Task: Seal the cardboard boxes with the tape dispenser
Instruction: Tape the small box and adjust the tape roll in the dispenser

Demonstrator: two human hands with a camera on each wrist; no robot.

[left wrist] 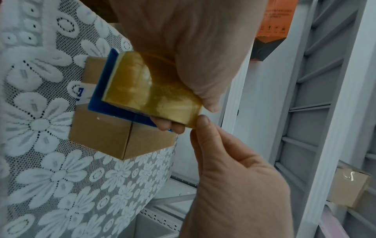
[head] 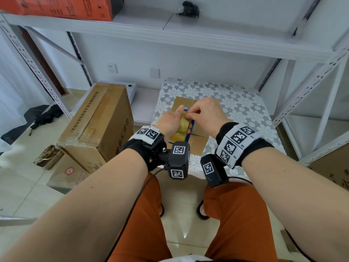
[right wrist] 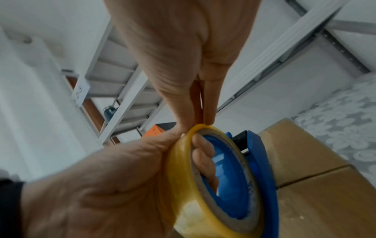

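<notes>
A blue tape dispenser (head: 182, 127) carrying a roll of yellowish clear tape is held just above a small brown cardboard box (head: 198, 142). The box sits on a lace-covered table (head: 236, 103) with its top flaps closed along a seam. My left hand (head: 174, 118) grips the roll, thumb over the outside and fingers (right wrist: 203, 157) curled through the blue core. My right hand (head: 189, 115) pinches the loose tape end at the roll's rim between thumb (left wrist: 203, 124) and fingertips (right wrist: 208, 120). The dispenser (left wrist: 142, 90) hides part of the box top (left wrist: 122, 138).
A large taped cardboard box (head: 98, 125) stands on the floor left of the table, with a smaller one (head: 66, 173) below it. White metal shelving (head: 311, 82) surrounds the table; an orange box (head: 66, 6) lies on the upper shelf. Another carton (head: 332, 171) is at right.
</notes>
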